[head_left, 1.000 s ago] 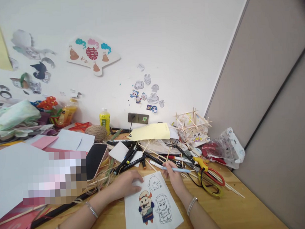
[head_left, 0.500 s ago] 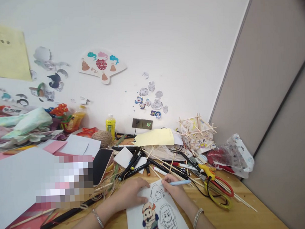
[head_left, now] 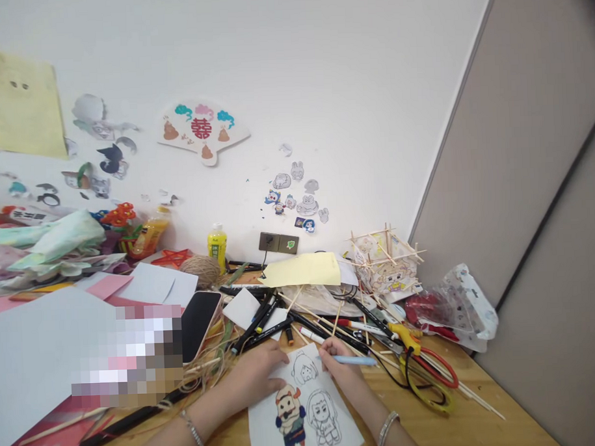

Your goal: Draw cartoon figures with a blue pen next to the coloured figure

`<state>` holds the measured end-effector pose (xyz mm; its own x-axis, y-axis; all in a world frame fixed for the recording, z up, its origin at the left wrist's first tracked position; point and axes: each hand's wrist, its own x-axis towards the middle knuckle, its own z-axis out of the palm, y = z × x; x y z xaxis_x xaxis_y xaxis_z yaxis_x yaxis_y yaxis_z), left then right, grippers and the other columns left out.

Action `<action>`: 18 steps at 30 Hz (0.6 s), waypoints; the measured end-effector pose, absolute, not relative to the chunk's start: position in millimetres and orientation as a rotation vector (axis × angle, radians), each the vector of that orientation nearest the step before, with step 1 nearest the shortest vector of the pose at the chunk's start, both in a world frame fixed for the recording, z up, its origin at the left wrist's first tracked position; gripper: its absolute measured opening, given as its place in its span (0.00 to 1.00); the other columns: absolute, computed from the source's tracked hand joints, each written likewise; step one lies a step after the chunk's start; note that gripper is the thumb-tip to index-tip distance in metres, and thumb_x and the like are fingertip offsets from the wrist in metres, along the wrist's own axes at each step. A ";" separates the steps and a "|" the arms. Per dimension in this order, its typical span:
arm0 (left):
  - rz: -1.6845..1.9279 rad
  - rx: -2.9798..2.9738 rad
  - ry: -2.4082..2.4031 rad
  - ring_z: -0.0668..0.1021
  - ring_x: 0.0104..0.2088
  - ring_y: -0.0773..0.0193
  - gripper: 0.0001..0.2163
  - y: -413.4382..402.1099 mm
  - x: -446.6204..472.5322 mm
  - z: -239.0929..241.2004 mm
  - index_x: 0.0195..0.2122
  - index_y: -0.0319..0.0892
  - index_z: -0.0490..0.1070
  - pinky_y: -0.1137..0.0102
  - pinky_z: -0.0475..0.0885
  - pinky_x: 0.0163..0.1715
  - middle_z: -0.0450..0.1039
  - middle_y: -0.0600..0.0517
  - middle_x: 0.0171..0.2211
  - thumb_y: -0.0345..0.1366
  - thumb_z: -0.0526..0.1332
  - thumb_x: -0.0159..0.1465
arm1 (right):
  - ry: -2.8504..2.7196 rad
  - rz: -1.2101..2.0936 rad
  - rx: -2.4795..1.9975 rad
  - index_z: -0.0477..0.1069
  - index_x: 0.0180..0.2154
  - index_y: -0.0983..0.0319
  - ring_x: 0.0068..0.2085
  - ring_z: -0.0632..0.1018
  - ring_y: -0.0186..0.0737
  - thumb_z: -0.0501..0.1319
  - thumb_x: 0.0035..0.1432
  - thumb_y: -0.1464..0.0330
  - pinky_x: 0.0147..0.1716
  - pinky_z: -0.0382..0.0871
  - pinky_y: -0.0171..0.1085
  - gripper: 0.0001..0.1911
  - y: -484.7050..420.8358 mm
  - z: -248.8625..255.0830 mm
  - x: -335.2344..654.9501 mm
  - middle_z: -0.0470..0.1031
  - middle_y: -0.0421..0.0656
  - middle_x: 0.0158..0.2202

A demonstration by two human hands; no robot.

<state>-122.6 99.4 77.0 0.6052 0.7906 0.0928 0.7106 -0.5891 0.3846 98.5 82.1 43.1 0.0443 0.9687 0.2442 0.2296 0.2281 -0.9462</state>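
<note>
A white sheet of paper (head_left: 262,439) lies on the wooden table in front of me. It bears a coloured cartoon figure (head_left: 290,418) and two black outline figures, one at the top and one at the lower right. My left hand (head_left: 261,375) rests on the sheet's upper left edge, with its thumb spread away from the fingers. In my right hand (head_left: 342,371) is a light blue pen (head_left: 355,361), held at the sheet's upper right edge. The pen's tip is hidden by my fingers.
Black markers (head_left: 267,318) and thin wooden sticks lie scattered behind the sheet. Yellow-handled scissors (head_left: 406,338) are to the right. A phone (head_left: 201,325), twine (head_left: 201,270) and papers lie left. A stick-framed paper lantern (head_left: 389,262) stands near the wall.
The sheet has slid slightly away from me, showing more of the coloured figure's lower part. Both hands stay at its upper edges, and the pen is still in my right hand.
</note>
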 end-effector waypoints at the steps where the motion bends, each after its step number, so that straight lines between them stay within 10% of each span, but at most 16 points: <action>1: 0.385 2.541 1.213 0.73 0.44 0.55 0.15 101.2 -122.9 74.6 0.43 0.46 0.73 0.67 0.67 0.44 0.71 0.48 0.44 0.38 0.62 0.54 | -1.404 0.837 -1.219 0.63 0.26 0.59 0.23 0.65 0.35 0.59 0.51 0.60 0.23 0.57 0.32 0.11 82.0 43.6 98.8 0.63 0.35 0.20; 18: 0.583 2.771 0.930 0.72 0.41 0.55 0.14 101.3 -122.9 71.9 0.35 0.43 0.73 0.65 0.66 0.42 0.73 0.48 0.39 0.48 0.60 0.59 | -1.433 0.790 -1.132 0.66 0.27 0.60 0.24 0.67 0.36 0.56 0.57 0.57 0.27 0.62 0.35 0.14 76.4 49.4 99.6 0.69 0.39 0.23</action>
<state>-122.9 101.3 71.9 0.7307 0.6077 0.3112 0.5448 -0.7937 0.2706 99.6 76.4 49.4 0.0483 0.9390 0.3404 0.2137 0.3232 -0.9219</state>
